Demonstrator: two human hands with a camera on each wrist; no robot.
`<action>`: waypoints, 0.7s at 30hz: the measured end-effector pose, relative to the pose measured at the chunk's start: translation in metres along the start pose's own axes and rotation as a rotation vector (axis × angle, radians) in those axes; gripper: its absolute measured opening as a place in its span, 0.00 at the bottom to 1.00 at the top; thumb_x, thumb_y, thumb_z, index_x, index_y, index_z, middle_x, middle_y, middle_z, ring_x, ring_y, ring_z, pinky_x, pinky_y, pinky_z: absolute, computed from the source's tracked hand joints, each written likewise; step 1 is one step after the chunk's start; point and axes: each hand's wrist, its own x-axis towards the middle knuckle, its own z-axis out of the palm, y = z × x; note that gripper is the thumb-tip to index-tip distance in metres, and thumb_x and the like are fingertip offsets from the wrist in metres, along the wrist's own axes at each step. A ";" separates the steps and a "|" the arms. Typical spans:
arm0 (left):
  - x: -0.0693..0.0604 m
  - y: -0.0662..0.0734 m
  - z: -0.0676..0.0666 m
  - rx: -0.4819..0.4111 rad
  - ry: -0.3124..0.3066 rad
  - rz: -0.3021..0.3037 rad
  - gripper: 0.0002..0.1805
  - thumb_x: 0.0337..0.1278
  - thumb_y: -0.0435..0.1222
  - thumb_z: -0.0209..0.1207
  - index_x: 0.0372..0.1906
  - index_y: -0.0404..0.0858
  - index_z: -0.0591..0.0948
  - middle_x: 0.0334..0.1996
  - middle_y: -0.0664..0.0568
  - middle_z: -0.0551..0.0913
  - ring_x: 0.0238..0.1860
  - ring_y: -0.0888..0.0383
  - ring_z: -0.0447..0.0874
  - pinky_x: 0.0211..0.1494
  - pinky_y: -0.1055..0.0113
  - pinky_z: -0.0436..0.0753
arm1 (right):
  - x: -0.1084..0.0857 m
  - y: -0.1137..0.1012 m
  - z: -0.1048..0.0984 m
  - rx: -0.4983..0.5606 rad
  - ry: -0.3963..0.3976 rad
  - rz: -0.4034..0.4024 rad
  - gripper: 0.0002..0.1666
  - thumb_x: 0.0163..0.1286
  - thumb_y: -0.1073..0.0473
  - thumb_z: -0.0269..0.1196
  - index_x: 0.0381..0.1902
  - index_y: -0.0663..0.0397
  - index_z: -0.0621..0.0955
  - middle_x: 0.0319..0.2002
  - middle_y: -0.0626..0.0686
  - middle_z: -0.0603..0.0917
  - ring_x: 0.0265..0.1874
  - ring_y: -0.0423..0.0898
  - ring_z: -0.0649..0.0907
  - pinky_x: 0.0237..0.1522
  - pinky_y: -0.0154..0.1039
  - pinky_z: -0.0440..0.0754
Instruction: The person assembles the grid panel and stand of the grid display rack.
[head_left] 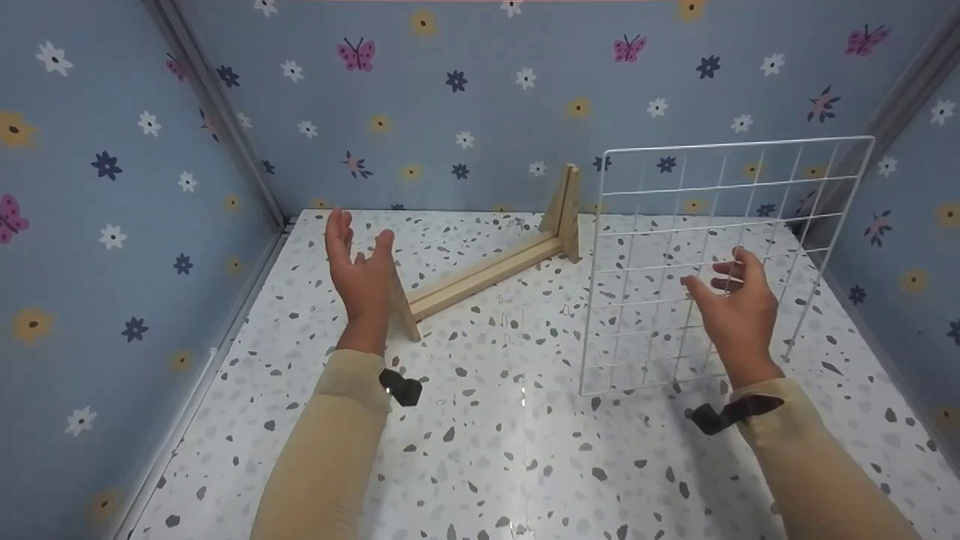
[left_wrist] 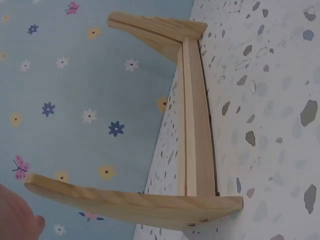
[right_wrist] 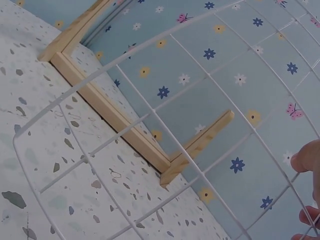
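Observation:
A white wire grid panel stands upright and slightly tilted on the right side of the table. My right hand holds it by its inner wires, thumb and fingers curled at the mesh; the exact contact is partly hidden. Left of the panel rests a wooden stand, a long grooved bar with an upright piece at each end. My left hand is raised beside the stand's nearer end piece, fingers extended and holding nothing. Through the mesh, the right wrist view also shows the stand's bar.
The speckled white tabletop is bordered by blue walls printed with flowers and butterflies, at the back and both sides. Several small clear or wire-like bits lie in front of the stand. Dark devices are strapped at both wrists.

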 end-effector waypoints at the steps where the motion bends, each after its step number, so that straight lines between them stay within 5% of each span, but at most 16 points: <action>1: 0.002 -0.003 -0.001 0.026 -0.026 -0.034 0.45 0.64 0.48 0.67 0.80 0.60 0.56 0.77 0.65 0.60 0.77 0.62 0.54 0.78 0.57 0.63 | 0.000 0.000 0.000 -0.003 0.002 0.000 0.52 0.65 0.41 0.71 0.79 0.46 0.59 0.64 0.52 0.77 0.62 0.49 0.78 0.59 0.46 0.80; 6: 0.007 -0.019 -0.007 0.103 -0.209 -0.197 0.48 0.63 0.51 0.67 0.81 0.65 0.51 0.81 0.63 0.50 0.80 0.49 0.51 0.79 0.53 0.62 | -0.002 0.001 -0.003 -0.017 0.014 -0.003 0.51 0.66 0.43 0.70 0.79 0.47 0.60 0.64 0.52 0.77 0.62 0.49 0.78 0.59 0.47 0.80; 10: 0.011 -0.032 -0.014 0.119 -0.322 -0.281 0.43 0.69 0.51 0.62 0.81 0.62 0.53 0.80 0.60 0.53 0.79 0.51 0.53 0.77 0.54 0.65 | -0.002 0.004 -0.005 -0.028 0.014 0.005 0.50 0.67 0.43 0.69 0.79 0.47 0.59 0.64 0.51 0.77 0.62 0.49 0.78 0.59 0.46 0.80; 16: 0.016 -0.045 -0.021 0.118 -0.388 -0.337 0.38 0.71 0.50 0.59 0.80 0.63 0.55 0.80 0.59 0.56 0.78 0.53 0.56 0.71 0.47 0.74 | -0.002 0.006 -0.006 -0.034 0.015 0.026 0.51 0.66 0.43 0.70 0.79 0.47 0.59 0.65 0.52 0.77 0.63 0.49 0.78 0.59 0.48 0.80; 21: 0.015 -0.045 -0.022 0.123 -0.431 -0.301 0.39 0.72 0.50 0.57 0.81 0.60 0.53 0.79 0.54 0.57 0.77 0.52 0.58 0.71 0.47 0.73 | -0.002 0.009 -0.008 -0.033 0.018 0.023 0.51 0.66 0.42 0.70 0.79 0.47 0.59 0.64 0.51 0.78 0.62 0.48 0.79 0.57 0.46 0.81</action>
